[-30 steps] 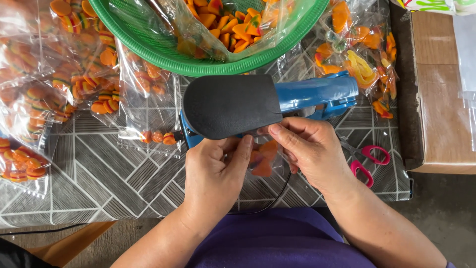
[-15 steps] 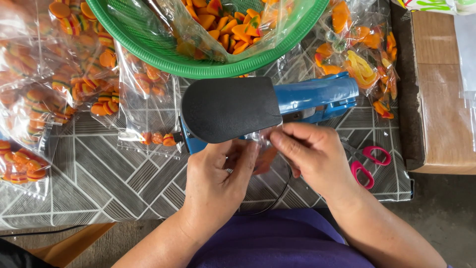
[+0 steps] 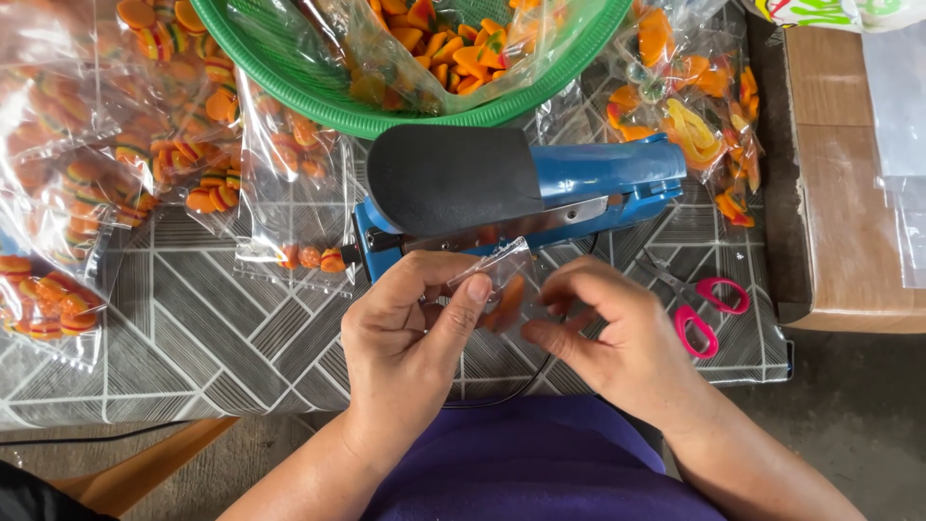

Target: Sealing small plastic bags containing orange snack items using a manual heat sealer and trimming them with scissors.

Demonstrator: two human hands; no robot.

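Both forearms come in from the bottom edge, hands meeting just in front of the blue heat sealer (image 3: pixel 579 188). Left hand (image 3: pixel 410 342): fingers curled, thumb and forefinger pinched on the left part of a small clear plastic bag (image 3: pixel 502 280). Right hand (image 3: pixel 617 338): fingers bent inward and loosely curled, fingertips on the bag's right side; how firm that hold is cannot be told. The bag sits between the two hands, its top edge close under the sealer's jaw line, with a few orange pieces showing inside.

Packages: a green mesh basket (image 3: pixel 289 82) at top centre carries a large open clear bag of orange and yellow sweets (image 3: pixel 434 48). Filled clear packets of orange sweets (image 3: pixel 125 145) lie in a loose spread on the left of the patterned grey mat (image 3: pixel 212 328); more packets (image 3: pixel 694 106) at upper right, one with yellow pieces. Pink-handled scissors (image 3: pixel 709 309) lie right of the right hand. A brown cardboard box (image 3: pixel 839 193) stands at the right edge.

Hidden: the sealer's black pad (image 3: pixel 449 178) covers its front; basket and left packets are cut off by the frame. The bag's lower part is behind the fingers.
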